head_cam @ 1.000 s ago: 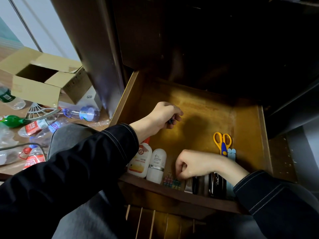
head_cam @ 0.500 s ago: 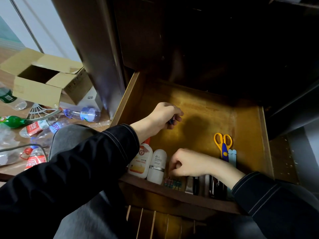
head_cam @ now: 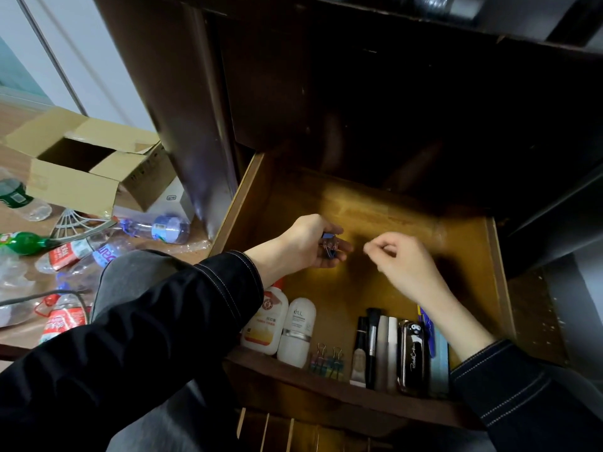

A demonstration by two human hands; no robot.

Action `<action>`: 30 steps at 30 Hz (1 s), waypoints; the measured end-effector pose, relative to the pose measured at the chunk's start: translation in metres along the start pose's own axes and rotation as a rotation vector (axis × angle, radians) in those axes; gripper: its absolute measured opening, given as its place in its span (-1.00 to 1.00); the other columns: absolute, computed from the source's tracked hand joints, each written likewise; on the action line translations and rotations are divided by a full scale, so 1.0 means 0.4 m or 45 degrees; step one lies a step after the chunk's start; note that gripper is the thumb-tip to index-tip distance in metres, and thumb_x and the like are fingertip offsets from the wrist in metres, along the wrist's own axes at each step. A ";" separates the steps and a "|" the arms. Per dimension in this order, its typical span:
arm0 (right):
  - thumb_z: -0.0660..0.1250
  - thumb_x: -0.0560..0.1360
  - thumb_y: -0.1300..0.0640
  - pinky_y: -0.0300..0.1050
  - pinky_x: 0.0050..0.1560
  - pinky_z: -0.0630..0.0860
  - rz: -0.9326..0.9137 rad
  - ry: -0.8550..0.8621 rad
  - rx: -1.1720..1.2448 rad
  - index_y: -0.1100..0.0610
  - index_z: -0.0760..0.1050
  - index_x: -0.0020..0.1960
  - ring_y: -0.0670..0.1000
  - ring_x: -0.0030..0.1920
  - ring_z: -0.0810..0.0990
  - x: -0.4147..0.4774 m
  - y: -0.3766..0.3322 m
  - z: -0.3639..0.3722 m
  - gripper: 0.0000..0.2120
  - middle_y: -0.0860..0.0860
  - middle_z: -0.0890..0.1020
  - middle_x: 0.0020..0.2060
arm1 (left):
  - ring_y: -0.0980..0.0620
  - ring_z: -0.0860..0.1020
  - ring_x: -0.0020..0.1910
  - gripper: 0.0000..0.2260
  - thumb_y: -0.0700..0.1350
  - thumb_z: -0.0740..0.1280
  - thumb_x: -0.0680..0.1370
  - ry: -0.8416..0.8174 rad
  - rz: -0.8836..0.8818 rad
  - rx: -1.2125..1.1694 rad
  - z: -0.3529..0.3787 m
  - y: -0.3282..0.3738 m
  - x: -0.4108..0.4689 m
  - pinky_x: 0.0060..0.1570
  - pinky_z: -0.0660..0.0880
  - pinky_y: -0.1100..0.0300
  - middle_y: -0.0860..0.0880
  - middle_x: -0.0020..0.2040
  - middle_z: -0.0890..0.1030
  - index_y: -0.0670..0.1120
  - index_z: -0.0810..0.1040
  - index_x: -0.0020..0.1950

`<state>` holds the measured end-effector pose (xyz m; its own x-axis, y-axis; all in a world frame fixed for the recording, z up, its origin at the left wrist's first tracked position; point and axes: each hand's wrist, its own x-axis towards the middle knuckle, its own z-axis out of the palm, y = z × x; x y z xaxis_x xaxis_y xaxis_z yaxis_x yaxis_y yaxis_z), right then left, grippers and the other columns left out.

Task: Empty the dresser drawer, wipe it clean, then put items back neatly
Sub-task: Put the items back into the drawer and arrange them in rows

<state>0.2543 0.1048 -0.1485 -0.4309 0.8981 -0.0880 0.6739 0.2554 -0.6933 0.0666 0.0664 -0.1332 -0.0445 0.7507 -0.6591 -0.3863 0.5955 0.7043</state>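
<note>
The wooden drawer [head_cam: 385, 216] stands pulled out below me. Over its left middle, my left hand [head_cam: 303, 246] grips a few binder clips [head_cam: 329, 246]. My right hand [head_cam: 401, 259] hovers just right of them, fingers curled in a pinch, with nothing visible between them. Along the front wall lie a lotion bottle [head_cam: 266, 316], a white roll-on bottle [head_cam: 298, 331], two coloured binder clips [head_cam: 328, 358], black and grey tubes [head_cam: 375, 347], a black case [head_cam: 412, 353] and a blue item [head_cam: 439, 357]. My right forearm covers the scissors.
The dark dresser body [head_cam: 391, 93] overhangs the drawer's back. On the floor to the left are an open cardboard box [head_cam: 81, 168], several plastic bottles [head_cam: 156, 228], a green bottle [head_cam: 26, 243] and a cable. My grey-trousered knee presses by the drawer's left corner.
My right hand rose from the clips at the drawer's front to beside my left hand. Two clips now lie uncovered at the front. My left hand opened slightly, showing its clips.
</note>
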 end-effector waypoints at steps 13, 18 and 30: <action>0.39 0.56 0.08 -0.15 -0.30 0.42 -0.200 -0.035 0.030 -0.01 0.68 -0.07 -0.20 -0.36 0.51 -0.008 -0.027 0.016 -0.91 -0.25 0.58 -0.42 | -0.13 0.57 -0.19 -0.45 0.21 -0.03 0.69 -0.388 -0.131 0.377 0.015 -0.018 -0.017 -0.16 0.53 0.05 -0.27 -0.01 0.61 -0.24 0.37 0.34; 0.35 0.58 0.06 -0.17 -0.18 0.50 -0.105 0.077 0.145 0.00 0.67 -0.12 -0.23 -0.23 0.59 0.002 -0.017 0.012 -0.85 -0.15 0.66 -0.31 | -0.03 0.50 -0.30 -0.64 0.07 0.02 0.71 -0.325 -0.047 0.448 0.011 -0.019 -0.015 -0.26 0.44 0.14 -0.18 -0.16 0.58 -0.18 0.46 0.17; 0.29 0.60 0.18 -0.32 -0.43 0.42 0.137 0.049 0.325 -0.04 0.62 0.02 -0.20 -0.47 0.53 0.015 0.007 0.005 -0.84 -0.05 0.66 -0.22 | 0.03 0.49 -0.39 -0.86 -0.10 0.36 0.59 -0.217 0.238 0.712 -0.003 -0.029 0.010 -0.42 0.37 0.23 -0.08 -0.27 0.60 -0.16 0.63 -0.06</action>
<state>0.2522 0.1103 -0.1524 -0.3387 0.9293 -0.1473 0.5398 0.0637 -0.8394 0.0698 0.0622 -0.1444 0.1006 0.8646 -0.4923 0.1576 0.4747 0.8659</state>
